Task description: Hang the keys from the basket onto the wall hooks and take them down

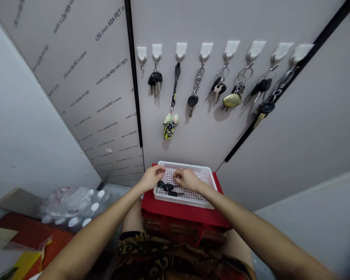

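A shallow white plastic basket with a perforated bottom sits on a red surface in front of me. Black-headed keys lie in its left part. Over the basket's left rim reaches my left hand, its fingers loosely bent and apart, with nothing visible in them. My right hand is above the middle of the basket, fingers curled towards the thumb. Whatever it may be pinching is hidden. Both hands are close together, just behind the keys.
White hooks run along the upright panel, most bearing keys, including a bunch with a brass padlock and a yellow-green charm. Capped plastic bottles stand at lower left. The red bag under the basket is near my lap.
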`<state>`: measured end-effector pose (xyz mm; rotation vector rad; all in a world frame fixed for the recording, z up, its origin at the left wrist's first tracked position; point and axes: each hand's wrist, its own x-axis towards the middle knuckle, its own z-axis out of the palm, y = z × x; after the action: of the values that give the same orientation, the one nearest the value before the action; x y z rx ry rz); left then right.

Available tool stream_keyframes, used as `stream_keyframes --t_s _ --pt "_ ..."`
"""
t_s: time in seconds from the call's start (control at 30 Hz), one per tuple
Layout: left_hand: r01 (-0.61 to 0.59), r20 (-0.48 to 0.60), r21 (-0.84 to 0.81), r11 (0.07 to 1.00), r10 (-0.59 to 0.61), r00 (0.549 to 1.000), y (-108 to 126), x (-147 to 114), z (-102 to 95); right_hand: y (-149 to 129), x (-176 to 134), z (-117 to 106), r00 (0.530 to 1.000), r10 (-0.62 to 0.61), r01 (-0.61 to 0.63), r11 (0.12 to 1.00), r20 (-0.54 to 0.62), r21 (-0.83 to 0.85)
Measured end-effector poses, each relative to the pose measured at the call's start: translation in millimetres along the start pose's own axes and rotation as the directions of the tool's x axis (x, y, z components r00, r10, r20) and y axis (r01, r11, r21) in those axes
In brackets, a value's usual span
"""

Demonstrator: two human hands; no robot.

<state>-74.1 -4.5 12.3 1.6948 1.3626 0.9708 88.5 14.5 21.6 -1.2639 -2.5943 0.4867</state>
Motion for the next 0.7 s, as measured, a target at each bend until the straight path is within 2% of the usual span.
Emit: stream_keyframes --t_s 0.07,0.13,0.23,0.33,0.43,0.53,0.63,0.7 --pt "-0.001 -0.009 0.000 1.000 0.001 1.000 1 -1 0.5 -9 -3 0 0.999 -0.022 0.020 0.999 0.048 0.032" --pt "0.000 -0.023 0.007 1.000 0.000 1.000 2 -1 1.4 -19 -3 7 0.993 0.062 -0.059 0.998 0.105 -0.028" --pt "0.002 -0.026 0.017 1.000 -0.001 1.000 3 -3 1.7 -27 1 19 0.978 0.195 -0.186 0.975 0.068 -0.119" --pt "0.011 -0.003 -0.005 1.000 -0.011 1.000 2 -5 -1.2 -24 6 17 0.984 0.161 -0.161 0.987 0.076 -0.012" --pt "0.006 0.070 -0.125 0.992 0.003 0.998 4 -3 -6.0 -20 12 -9 0.991 0.113 -0.127 0.959 0.071 0.252" --pt "0.000 0.099 -0.307 0.952 0.032 0.995 13 2 -10.3 -21 20 -41 0.991 0.102 -0.132 0.872 0.087 0.472" --pt "-0.035 0.062 -0.438 0.898 0.069 0.996 28 10 -15.4 -29 30 -67 0.992 0.095 -0.124 0.840 0.082 0.529" --pt "-0.055 0.038 -0.506 0.861 0.087 0.995 41 16 -21.8 -38 38 -81 0.997 0.081 -0.081 0.867 0.022 0.492"
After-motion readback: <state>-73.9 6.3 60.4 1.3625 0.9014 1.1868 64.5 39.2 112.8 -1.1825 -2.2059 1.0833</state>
